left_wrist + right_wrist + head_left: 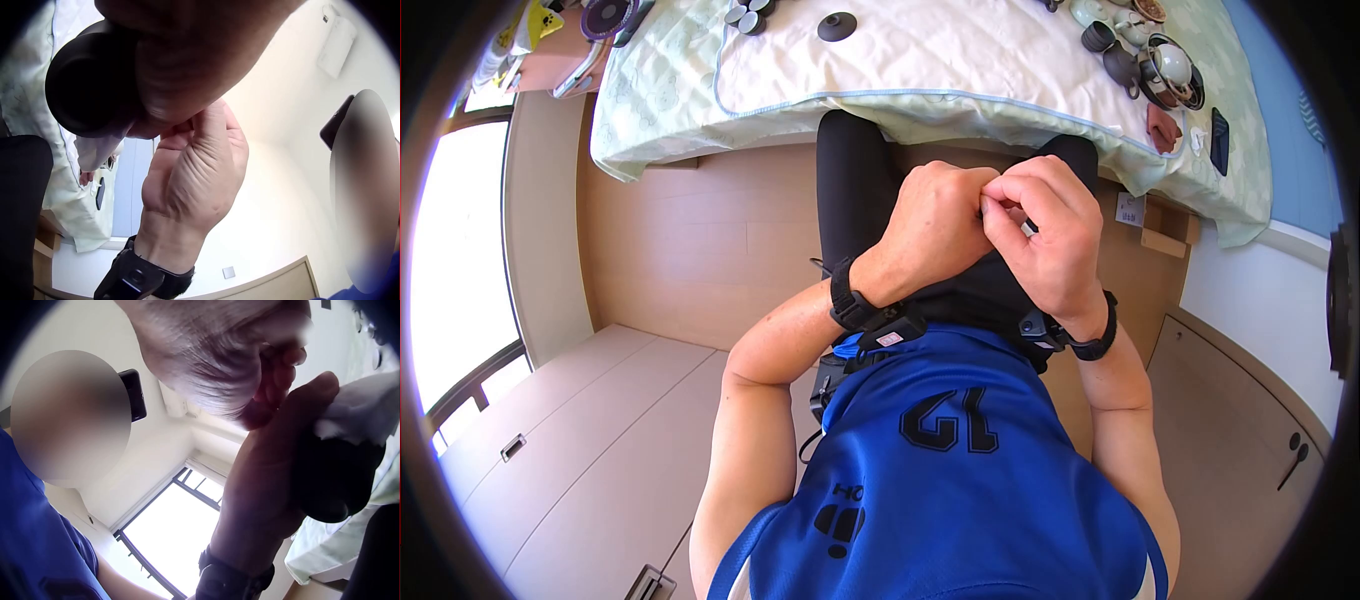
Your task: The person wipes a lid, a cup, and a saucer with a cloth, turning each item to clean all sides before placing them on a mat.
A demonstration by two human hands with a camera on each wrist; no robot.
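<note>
Before my lap, my left hand [935, 230] and right hand [1050, 230] meet at the fingers. Curled round a dark, rounded cup [87, 87], my left hand has the cup's smooth base facing the left wrist camera. A white cloth [362, 409] bunches against the cup, beyond the left thumb in the right wrist view. My right thumb and index fingertip come together right beside the left hand in the head view. The right fingers are bent, their tips partly hidden behind the left hand; I cannot tell what they pinch.
On the table ahead, a white cloth mat [960, 60] carries a small dark lid-like piece [837, 26] and several small cups [750, 20]. At the right are a dark teapot [1120, 68], a bowl with white ware [1172, 65], a brown cloth [1163, 128] and a phone [1220, 140].
</note>
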